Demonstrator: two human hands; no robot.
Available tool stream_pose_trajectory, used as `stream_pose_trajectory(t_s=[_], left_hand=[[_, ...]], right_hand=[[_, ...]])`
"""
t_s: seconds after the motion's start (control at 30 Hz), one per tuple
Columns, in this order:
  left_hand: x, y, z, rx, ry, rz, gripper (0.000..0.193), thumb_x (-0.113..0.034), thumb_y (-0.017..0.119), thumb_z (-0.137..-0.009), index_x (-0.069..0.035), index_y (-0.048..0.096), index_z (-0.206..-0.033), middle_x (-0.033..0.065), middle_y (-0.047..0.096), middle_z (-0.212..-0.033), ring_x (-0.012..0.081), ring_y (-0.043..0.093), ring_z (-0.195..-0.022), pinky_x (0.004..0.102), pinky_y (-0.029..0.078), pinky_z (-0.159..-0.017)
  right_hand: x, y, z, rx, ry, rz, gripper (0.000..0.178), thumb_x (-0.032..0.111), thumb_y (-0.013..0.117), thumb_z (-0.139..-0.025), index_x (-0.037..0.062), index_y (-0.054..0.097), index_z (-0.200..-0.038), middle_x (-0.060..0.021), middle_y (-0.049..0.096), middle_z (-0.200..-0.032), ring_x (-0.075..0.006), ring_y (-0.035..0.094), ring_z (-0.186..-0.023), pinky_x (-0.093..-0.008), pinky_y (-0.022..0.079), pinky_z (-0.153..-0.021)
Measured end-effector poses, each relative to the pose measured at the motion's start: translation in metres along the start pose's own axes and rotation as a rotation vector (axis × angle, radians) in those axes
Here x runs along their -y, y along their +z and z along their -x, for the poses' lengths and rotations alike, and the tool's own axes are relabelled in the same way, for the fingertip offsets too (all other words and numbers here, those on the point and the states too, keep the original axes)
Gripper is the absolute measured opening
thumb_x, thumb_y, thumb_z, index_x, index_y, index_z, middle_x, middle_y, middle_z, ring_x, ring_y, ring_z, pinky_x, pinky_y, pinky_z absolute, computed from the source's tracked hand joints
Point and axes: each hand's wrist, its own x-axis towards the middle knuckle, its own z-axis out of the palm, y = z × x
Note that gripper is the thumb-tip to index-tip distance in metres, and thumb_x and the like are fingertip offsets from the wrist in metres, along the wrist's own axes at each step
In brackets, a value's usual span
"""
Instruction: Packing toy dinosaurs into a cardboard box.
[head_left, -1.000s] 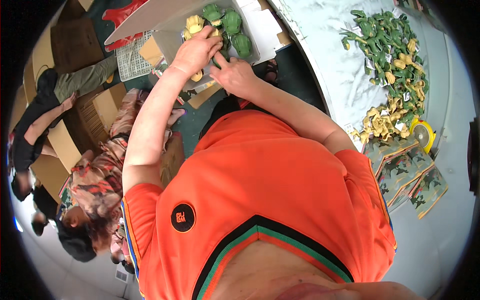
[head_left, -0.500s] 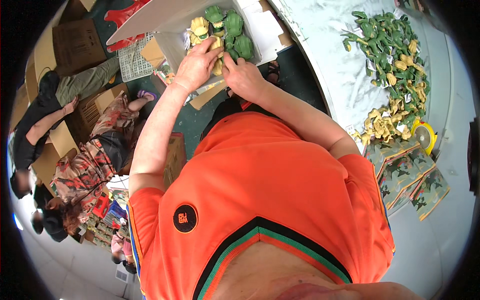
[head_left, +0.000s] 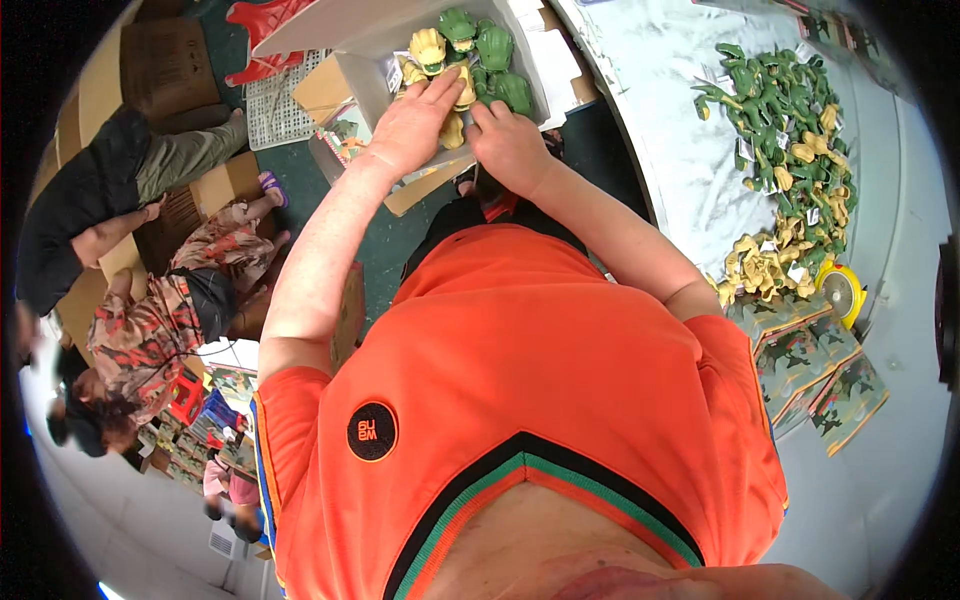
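Note:
An open white carton (head_left: 366, 82) holds several toy dinosaurs with large ridged heads. Tan toy dinosaurs (head_left: 427, 50) lie toward its left, and green toy dinosaurs (head_left: 494, 48) toward its right. Stretched out over a tan toy near the carton's front, the fingers of my left hand (head_left: 412, 128) press on it from above. My right hand (head_left: 510, 150) is at the carton's front edge, its fingers curled beside the tan and green toys. Its fingertips are partly hidden, so what they grip cannot be made out.
On the white table (head_left: 680, 120) at right lies a heap of green and tan toys (head_left: 790, 150). Printed boxes (head_left: 800, 350) and a small yellow fan (head_left: 840, 290) are near it. Left of me, two people (head_left: 150, 330) bend among brown cartons (head_left: 165, 70). A white plastic crate (head_left: 285, 110) stands beyond.
The carton, its toys and both hands appear slightly farther right in view. My hands stay over the same toys. The people at left have shifted posture.

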Motion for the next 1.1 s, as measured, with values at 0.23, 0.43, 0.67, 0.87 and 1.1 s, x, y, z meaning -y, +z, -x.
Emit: stream_pose_trajectory(t_s=[0.23,0.43,0.67,0.87,1.1], left_hand=[[-0.012,0.011,0.017,-0.027,-0.043,-0.007,0.071,0.003,0.057,-0.083,-0.010,0.038,-0.151,0.0101,0.036,-0.158,0.0363,0.045,-0.134,0.0424,0.040,-0.113],[-0.009,-0.002,0.051,-0.432,-0.050,0.168,0.048,0.001,0.064,-0.081,-0.005,0.059,-0.129,0.0147,0.051,-0.140,0.0364,0.050,-0.125,0.0444,0.043,-0.105],[0.005,0.019,0.060,-0.699,-0.431,0.422,0.051,-0.007,0.063,-0.090,-0.011,0.051,-0.139,0.0206,0.053,-0.132,0.0394,0.051,-0.123,0.0429,0.044,-0.103],[0.008,0.034,0.059,-0.589,-0.461,0.197,0.049,-0.007,0.063,-0.087,-0.015,0.058,-0.135,0.0226,0.042,-0.144,0.0444,0.047,-0.126,0.0456,0.045,-0.102],[-0.008,0.021,0.057,-0.448,-0.357,-0.126,0.023,-0.024,0.065,-0.089,-0.019,0.073,-0.110,0.0132,0.024,-0.162,0.0443,0.027,-0.144,0.0585,0.034,-0.109]], right_hand=[[-0.010,0.003,0.008,-0.073,-0.011,-0.083,0.011,0.014,0.064,-0.074,0.0048,0.068,-0.077,-0.0085,0.057,-0.095,-0.0256,0.058,-0.093,-0.0344,0.055,-0.073],[-0.011,-0.014,-0.008,-0.120,0.082,-0.182,0.011,0.013,0.062,-0.076,0.0046,0.065,-0.082,-0.0090,0.056,-0.097,-0.0271,0.057,-0.093,-0.0387,0.052,-0.077],[0.008,-0.002,-0.042,0.007,-0.349,0.009,0.014,0.014,0.063,-0.077,0.0080,0.069,-0.087,-0.0057,0.063,-0.091,-0.0221,0.057,-0.091,-0.0336,0.045,-0.083],[0.000,0.042,-0.061,0.143,-0.455,0.170,0.010,0.018,0.065,-0.070,0.0127,0.073,-0.068,0.0013,0.065,-0.071,-0.0206,0.057,-0.089,-0.0375,0.039,-0.088],[0.020,0.055,-0.090,0.792,-0.447,0.505,0.058,0.030,0.054,-0.096,0.0211,0.043,-0.153,0.0004,0.039,-0.159,-0.0219,0.034,-0.147,-0.0400,0.032,-0.113]])
